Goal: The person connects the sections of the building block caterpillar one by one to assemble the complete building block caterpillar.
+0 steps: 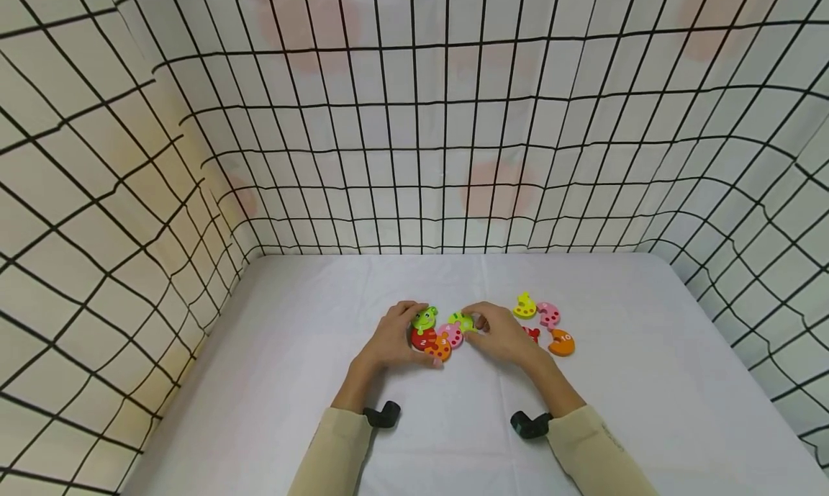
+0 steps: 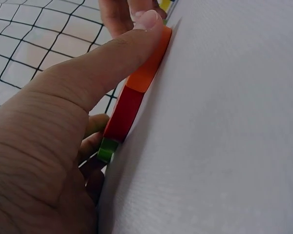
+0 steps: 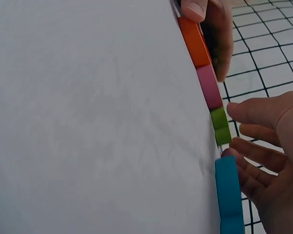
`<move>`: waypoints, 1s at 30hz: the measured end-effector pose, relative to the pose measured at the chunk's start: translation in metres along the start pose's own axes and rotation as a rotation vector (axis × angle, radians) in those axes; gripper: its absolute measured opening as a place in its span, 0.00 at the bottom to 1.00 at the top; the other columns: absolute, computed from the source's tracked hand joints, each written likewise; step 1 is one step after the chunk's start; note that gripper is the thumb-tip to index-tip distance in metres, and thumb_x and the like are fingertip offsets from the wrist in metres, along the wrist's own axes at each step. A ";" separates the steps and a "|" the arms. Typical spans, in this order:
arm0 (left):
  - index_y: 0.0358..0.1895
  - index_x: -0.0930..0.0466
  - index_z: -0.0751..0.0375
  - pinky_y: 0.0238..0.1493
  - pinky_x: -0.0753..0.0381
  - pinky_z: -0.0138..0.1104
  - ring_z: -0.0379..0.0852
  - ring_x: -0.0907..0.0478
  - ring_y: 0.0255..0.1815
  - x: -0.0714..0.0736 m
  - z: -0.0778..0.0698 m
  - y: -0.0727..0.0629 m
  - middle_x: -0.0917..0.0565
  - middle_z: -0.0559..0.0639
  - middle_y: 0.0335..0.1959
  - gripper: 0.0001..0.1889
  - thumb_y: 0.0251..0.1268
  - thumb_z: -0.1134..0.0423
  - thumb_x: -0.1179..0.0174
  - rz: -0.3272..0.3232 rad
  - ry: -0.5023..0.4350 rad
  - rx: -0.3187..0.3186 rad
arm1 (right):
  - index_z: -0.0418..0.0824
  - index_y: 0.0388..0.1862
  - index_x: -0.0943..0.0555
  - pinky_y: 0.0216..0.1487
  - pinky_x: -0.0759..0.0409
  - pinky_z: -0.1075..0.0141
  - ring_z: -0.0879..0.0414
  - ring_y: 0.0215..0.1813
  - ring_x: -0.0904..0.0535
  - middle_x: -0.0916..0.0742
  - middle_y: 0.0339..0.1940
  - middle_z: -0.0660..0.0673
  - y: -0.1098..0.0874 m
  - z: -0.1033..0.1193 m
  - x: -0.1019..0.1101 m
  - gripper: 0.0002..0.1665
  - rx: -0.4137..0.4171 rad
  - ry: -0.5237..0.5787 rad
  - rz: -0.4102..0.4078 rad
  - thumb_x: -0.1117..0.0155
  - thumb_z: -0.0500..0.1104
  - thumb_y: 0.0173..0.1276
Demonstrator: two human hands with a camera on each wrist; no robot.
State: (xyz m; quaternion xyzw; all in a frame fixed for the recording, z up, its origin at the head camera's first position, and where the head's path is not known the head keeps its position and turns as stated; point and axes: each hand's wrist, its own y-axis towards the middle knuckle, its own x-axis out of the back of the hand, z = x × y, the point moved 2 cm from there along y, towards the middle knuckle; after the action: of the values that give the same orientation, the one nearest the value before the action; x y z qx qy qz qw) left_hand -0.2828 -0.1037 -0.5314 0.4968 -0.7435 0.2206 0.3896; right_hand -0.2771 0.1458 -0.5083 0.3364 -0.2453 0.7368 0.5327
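A row of joined caterpillar puzzle pieces lies on the table. It runs from a green head (image 1: 424, 319) through a red piece with a 2 (image 1: 422, 340), an orange piece (image 1: 440, 349) and a pink piece (image 1: 451, 333) to a green piece (image 1: 459, 319). My left hand (image 1: 391, 339) holds the row's left end, fingers round the head and thumb against the orange piece (image 2: 149, 63). With thumb and fingers, my right hand (image 1: 504, 333) pinches the green piece (image 3: 220, 126). Close to that palm is a blue piece (image 3: 228, 190), hidden in the head view.
Right of my right hand lie loose pieces: yellow (image 1: 525, 307), pink (image 1: 549, 314), orange with a 10 (image 1: 562, 343), and a red one (image 1: 534, 333) partly covered by the hand. A black grid on white cloth (image 1: 427, 129) walls the white table (image 1: 259, 409).
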 end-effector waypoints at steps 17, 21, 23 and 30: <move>0.75 0.32 0.41 0.72 0.28 0.54 0.52 0.36 0.75 0.000 -0.003 -0.002 0.31 0.49 0.73 0.57 0.34 0.31 0.20 -0.011 -0.016 0.038 | 0.38 0.61 0.18 0.44 0.23 0.63 0.51 0.46 0.24 0.14 0.50 0.42 -0.038 -0.027 0.034 0.27 0.049 0.000 -0.186 0.24 0.45 0.65; 0.76 0.32 0.42 0.72 0.28 0.54 0.52 0.36 0.75 0.000 -0.004 -0.002 0.32 0.49 0.74 0.57 0.35 0.31 0.20 -0.010 -0.016 0.038 | 0.38 0.57 0.16 0.41 0.24 0.67 0.52 0.43 0.25 0.15 0.44 0.44 -0.044 -0.035 0.039 0.26 0.036 -0.014 -0.202 0.22 0.47 0.63; 0.76 0.33 0.42 0.72 0.28 0.54 0.52 0.36 0.75 0.000 -0.004 -0.001 0.32 0.49 0.74 0.58 0.35 0.30 0.20 -0.009 -0.014 0.038 | 0.39 0.55 0.16 0.40 0.25 0.68 0.53 0.42 0.25 0.16 0.40 0.46 -0.047 -0.038 0.040 0.26 0.019 -0.017 -0.197 0.21 0.48 0.62; 0.76 0.33 0.42 0.72 0.27 0.54 0.52 0.36 0.75 0.000 -0.003 -0.001 0.32 0.49 0.74 0.57 0.36 0.30 0.21 -0.004 -0.003 0.034 | 0.42 0.56 0.16 0.44 0.23 0.63 0.53 0.47 0.25 0.17 0.43 0.48 -0.057 -0.046 0.038 0.34 -0.052 -0.050 -0.132 0.18 0.58 0.56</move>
State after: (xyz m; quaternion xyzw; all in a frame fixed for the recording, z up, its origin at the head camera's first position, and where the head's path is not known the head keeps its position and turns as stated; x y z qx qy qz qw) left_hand -0.2806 -0.1018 -0.5293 0.5052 -0.7391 0.2317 0.3805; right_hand -0.2417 0.2196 -0.5096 0.3563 -0.2547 0.6847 0.5825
